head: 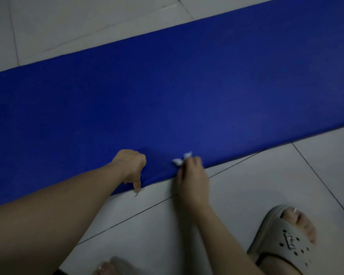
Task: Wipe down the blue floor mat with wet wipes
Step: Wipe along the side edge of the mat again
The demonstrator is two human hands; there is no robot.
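Observation:
The blue floor mat (177, 92) lies flat across the tiled floor, running from lower left to upper right. My left hand (130, 165) grips the mat's near edge, with the thumb pointing down at the floor and the fingers curled over the top. Just to its right, my right hand (193, 179) pinches a small crumpled white wet wipe (180, 160) against the mat's surface close to that same edge. Most of the wipe is hidden under my fingers.
Pale grey floor tiles (246, 185) with dark grout lines surround the mat. My right foot in a grey slipper (284, 241) stands at the lower right. The toes of my other foot (111, 266) show at the bottom edge.

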